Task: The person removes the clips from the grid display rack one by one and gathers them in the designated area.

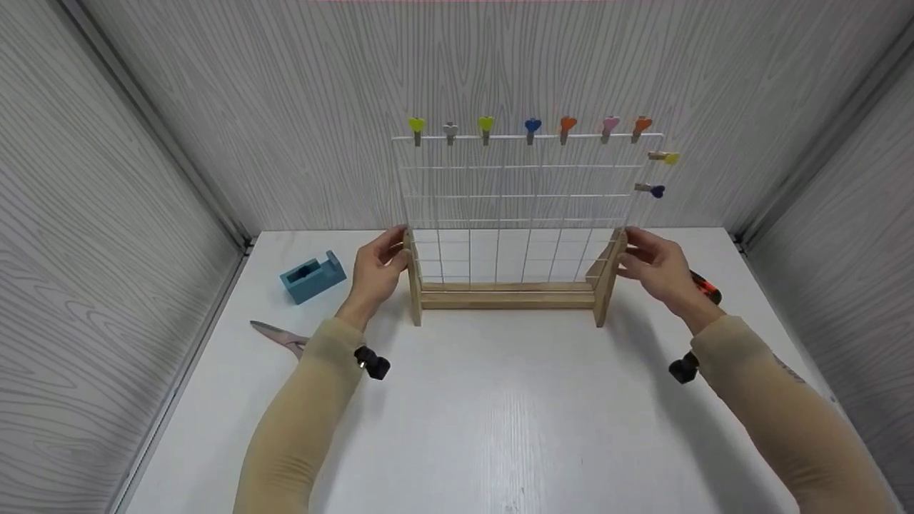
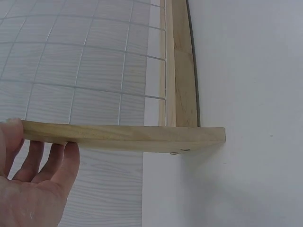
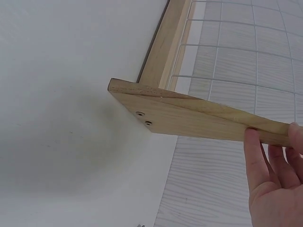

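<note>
A white wire grid (image 1: 501, 195) stands upright in a wooden stand (image 1: 507, 300) at the back of the table. My left hand (image 1: 375, 275) grips the stand's left side panel (image 2: 123, 135) near its top, thumb on one edge and fingertips against the outer face. On the opposite side, my right hand (image 1: 660, 270) pinches the right side panel (image 3: 194, 116) in much the same way. Small heart-topped clothespins in several colours, such as a blue one (image 1: 532, 128), line the grid's top wire. A yellow clothespin (image 1: 668, 157) and a dark blue clothespin (image 1: 653, 190) sit on its right edge.
To the left lie a teal tape dispenser (image 1: 313, 278) and scissors (image 1: 275, 334), partly hidden by my left forearm. Behind my right wrist shows a red and black handle (image 1: 707, 287). Grey wood-grain walls (image 1: 321, 93) surround the white table (image 1: 493, 414) at the back and sides.
</note>
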